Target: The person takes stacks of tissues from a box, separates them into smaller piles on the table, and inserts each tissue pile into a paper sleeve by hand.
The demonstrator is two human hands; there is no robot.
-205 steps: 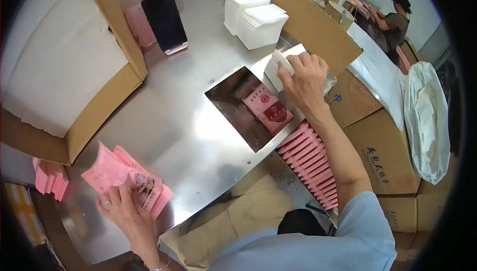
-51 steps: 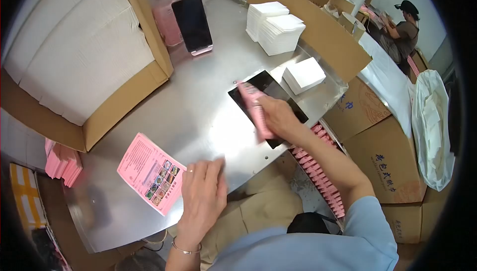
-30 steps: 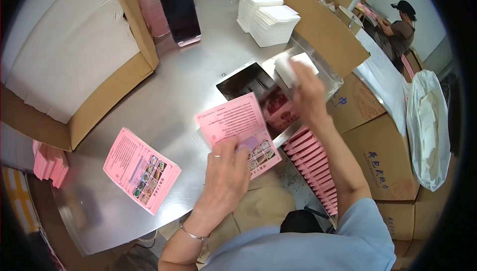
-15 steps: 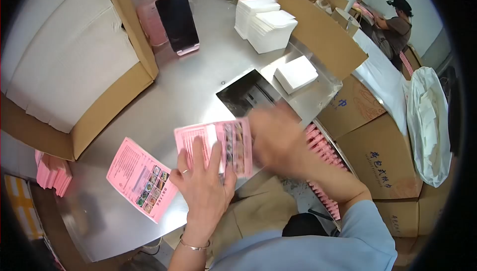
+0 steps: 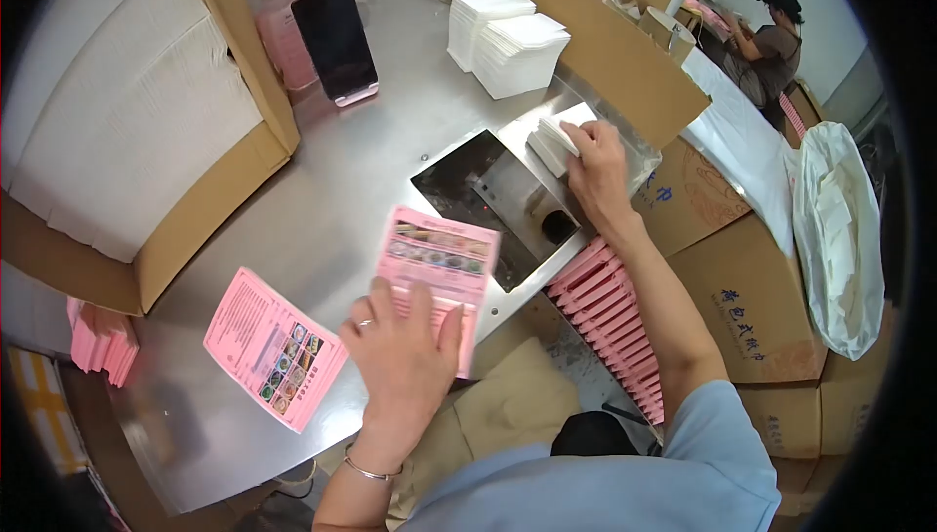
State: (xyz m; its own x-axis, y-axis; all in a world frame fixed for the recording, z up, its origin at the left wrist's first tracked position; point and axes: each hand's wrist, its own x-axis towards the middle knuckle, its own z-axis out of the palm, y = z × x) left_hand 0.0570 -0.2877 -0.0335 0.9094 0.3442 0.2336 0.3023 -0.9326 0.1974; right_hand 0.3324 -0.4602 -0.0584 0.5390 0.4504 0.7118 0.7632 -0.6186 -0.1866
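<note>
My left hand (image 5: 402, 351) lies with its fingers spread on a pink printed sheet (image 5: 444, 264) with rows of food pictures, at the table's front edge. To its left rests another group of pink printed sheets (image 5: 276, 348). My right hand (image 5: 597, 166) pinches the top of a small stack of white napkins (image 5: 554, 144) beside the dark rectangular opening (image 5: 493, 210). Behind it stand two taller stacks of white napkins (image 5: 517, 54). Below the opening, many folded pink packets (image 5: 610, 327) stand in a row in a box.
A phone (image 5: 335, 42) leans on a stand, with bottles behind it. An open carton of white paper (image 5: 146, 132) is at the left, with pink sheets (image 5: 101, 342) below. Cartons (image 5: 747, 307) and a white bag (image 5: 839, 239) stand at the right. A co-worker (image 5: 778, 44) sits at the back right.
My right hand has moved from the folded pink sheet to the small napkin stack. The sheet under my left hand has turned, and the white strip on it no longer shows.
</note>
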